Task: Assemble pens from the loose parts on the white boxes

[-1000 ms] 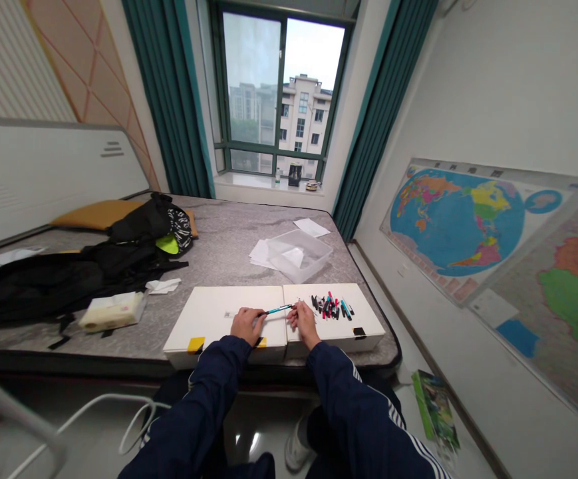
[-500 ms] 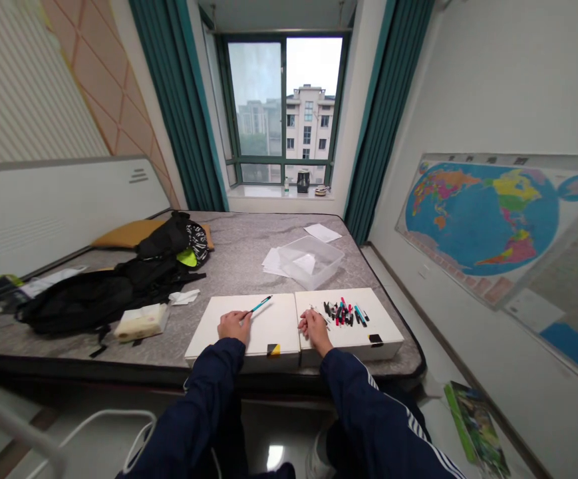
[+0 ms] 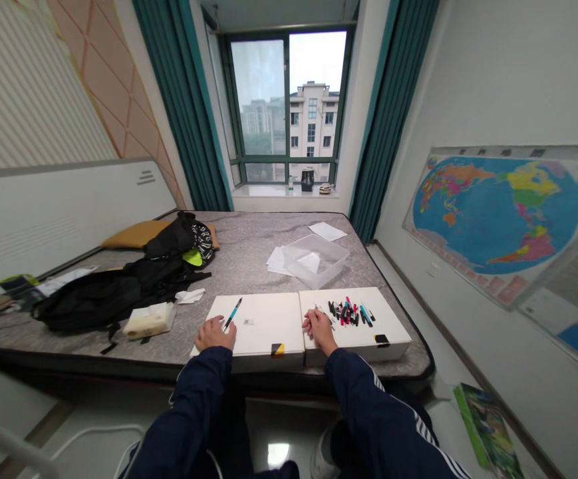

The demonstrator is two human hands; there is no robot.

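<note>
Over the left part of a white box, my left hand has its thumb and fingers closed about the lower end of a teal and black pen. The pen slants up and away from me. On a second white box, beside the first, rests my right hand with its fingers curled together. What they hold, if anything, is too small to make out. Just right of that hand lies a loose pile of pens in black, red, teal and white.
Behind the boxes, a clear plastic bin stands on the grey mattress by some white papers. To the left lie a tissue pack, a crumpled tissue and a black backpack. A green-edged book is low at right.
My left hand has moved left and nearer to me with the pen, which now points more steeply away. My right hand stays by the pile. The view has shifted slightly.
</note>
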